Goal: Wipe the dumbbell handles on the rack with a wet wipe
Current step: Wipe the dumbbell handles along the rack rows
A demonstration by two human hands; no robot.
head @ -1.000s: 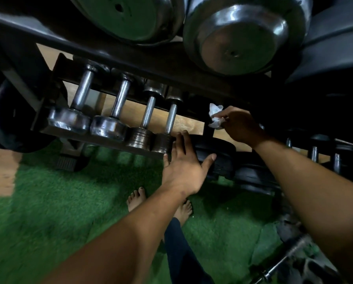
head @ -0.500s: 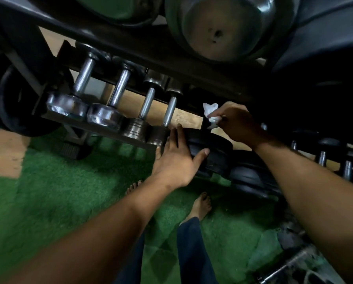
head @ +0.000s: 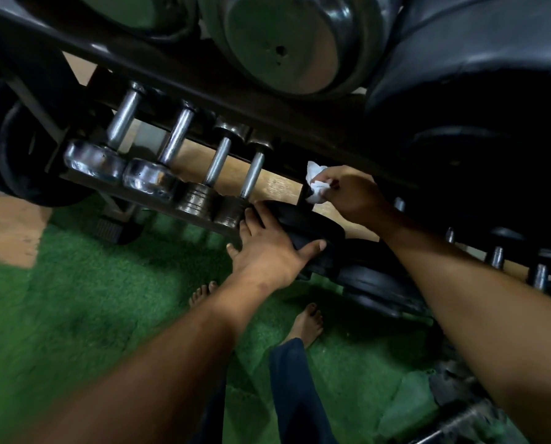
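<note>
A: On the green turf floor (head: 75,315) by the rack (head: 203,91), what's up?
B: Right hand (head: 354,195) pinches the wet wipe (head: 316,184) at a black dumbbell (head: 303,219)'s handle; left hand (head: 267,248) lies flat-fingered on its end.

Four chrome-handled dumbbells (head: 120,136) (head: 171,149) (head: 215,174) (head: 250,184) sit side by side on the lower rack (head: 139,200). One white wipe (head: 316,182) is in view. Two hands show, the left hand (head: 267,248) and the right hand (head: 354,193), and two bare feet (head: 200,294) (head: 307,323) on the green turf (head: 75,315).
</note>
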